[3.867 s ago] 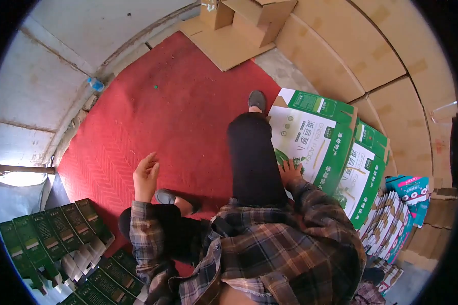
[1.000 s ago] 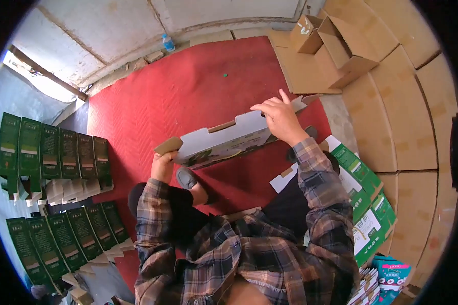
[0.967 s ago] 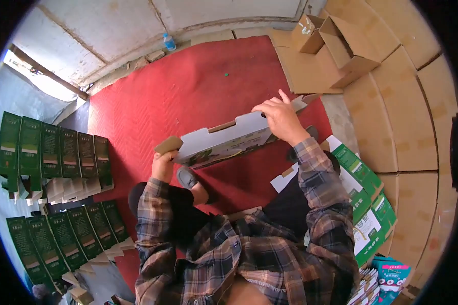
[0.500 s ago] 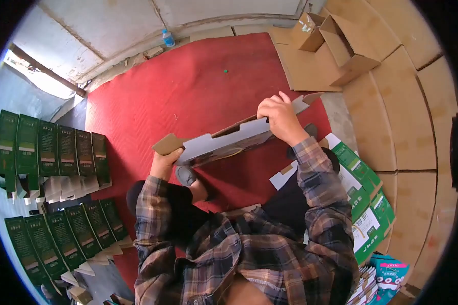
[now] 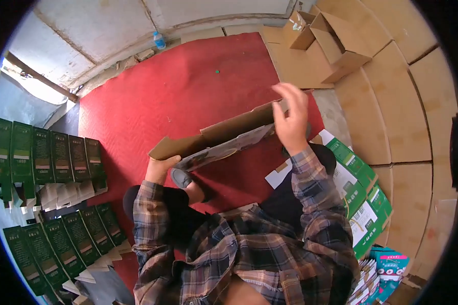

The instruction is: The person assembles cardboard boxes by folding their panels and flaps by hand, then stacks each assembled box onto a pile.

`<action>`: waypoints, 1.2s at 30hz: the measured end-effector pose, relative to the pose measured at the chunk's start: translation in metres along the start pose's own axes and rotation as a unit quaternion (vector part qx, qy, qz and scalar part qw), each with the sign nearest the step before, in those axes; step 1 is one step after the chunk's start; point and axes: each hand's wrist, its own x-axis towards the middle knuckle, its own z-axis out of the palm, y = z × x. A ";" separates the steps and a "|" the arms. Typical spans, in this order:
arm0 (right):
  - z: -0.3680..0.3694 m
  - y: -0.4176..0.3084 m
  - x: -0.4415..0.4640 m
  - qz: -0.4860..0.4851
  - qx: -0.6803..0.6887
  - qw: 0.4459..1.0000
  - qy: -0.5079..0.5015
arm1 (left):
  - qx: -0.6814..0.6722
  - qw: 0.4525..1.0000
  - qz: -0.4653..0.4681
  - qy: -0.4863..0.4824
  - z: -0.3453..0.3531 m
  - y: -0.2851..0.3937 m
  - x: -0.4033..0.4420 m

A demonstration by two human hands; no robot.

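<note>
A cardboard box [image 5: 229,124], brown inside with a grey printed outer face, is held over the red floor with its near top side open. Its left end is gripped by my left hand [image 5: 160,169], the thumb on the near face. At the right end, my right hand [image 5: 292,119] is raised with its fingers stretched and thumb apart. Those fingers are slightly blurred, and the box's right end is partly hidden behind them.
Green printed cartons [image 5: 61,152] stand in two rows at left. Green flattened cartons [image 5: 361,218] lie at right beside stacked brown boxes [image 5: 407,112]. An open brown box [image 5: 341,51] sits at back right. A water bottle [image 5: 159,40] stands by the wall.
My right hand has let go of the box's right edge and its fingers have opened. The box has tilted so more of its brown inside shows. My left hand keeps its grip.
</note>
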 end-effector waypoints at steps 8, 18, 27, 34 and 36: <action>0.028 0.066 -0.058 0.296 -0.025 0.952 -0.074 | 0.050 0.998 0.002 -0.040 0.004 0.007 -0.002; 0.057 0.085 -0.066 0.287 -0.042 0.949 -0.119 | 0.097 0.995 0.022 0.000 0.002 0.001 -0.001; 0.001 0.046 -0.047 0.285 0.313 0.889 -0.176 | 0.091 0.951 0.123 0.269 -0.017 0.000 0.013; -0.009 0.062 -0.052 0.348 0.419 0.827 -0.138 | 0.004 0.951 0.123 0.283 -0.012 0.006 0.015; 0.000 0.073 -0.070 0.355 0.413 0.830 -0.119 | 0.015 0.962 0.091 0.258 -0.010 0.010 0.018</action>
